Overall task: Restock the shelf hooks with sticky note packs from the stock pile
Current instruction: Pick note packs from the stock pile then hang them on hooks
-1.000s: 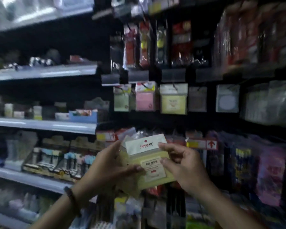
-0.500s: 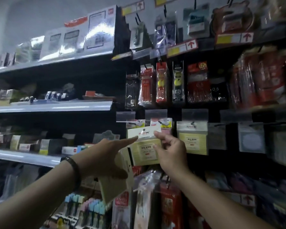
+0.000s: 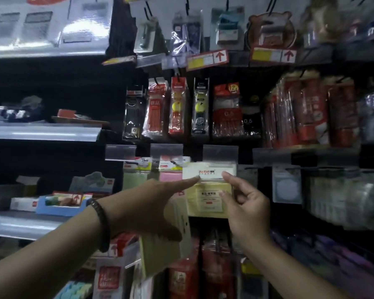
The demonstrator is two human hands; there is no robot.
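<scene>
A: Yellow sticky note pack (image 3: 208, 197) is up at the hook row, pinched at its right edge between the index tip and thumb of the right hand (image 3: 246, 206). Left hand (image 3: 143, 203): index finger straight, tip touching the lower-left corner of the header card (image 3: 207, 172). Its other fingers curl under the palm around the spare packs (image 3: 162, 249).

B: Seated on the hook?

A: Can't tell. The hook is hidden behind the clear label holder (image 3: 220, 152) just above the fingertips.

B: Risks?

A: My read only:
- If the hang hole misses the hook tip, the pack drops once the pinch lets go.
- The header looks like thin glossy card. The left index pushing one corner could fold it instead of seating it.
- The sleeve is slick clear film over a flat square pad. A two-finger pinch at one edge lets it swing or slide.

B: The spares?

A: They're flat and film-wrapped too, and only the curled fingers hold them while the index works. They could slip out downward.

B: Neighbours?

A: Pink pack (image 3: 171, 176) hangs just left of the left index tip, and the green pack (image 3: 134, 179) is further left. Both have the same flat film sleeves. A sideways nudge could knock the pink pack askew.
</scene>
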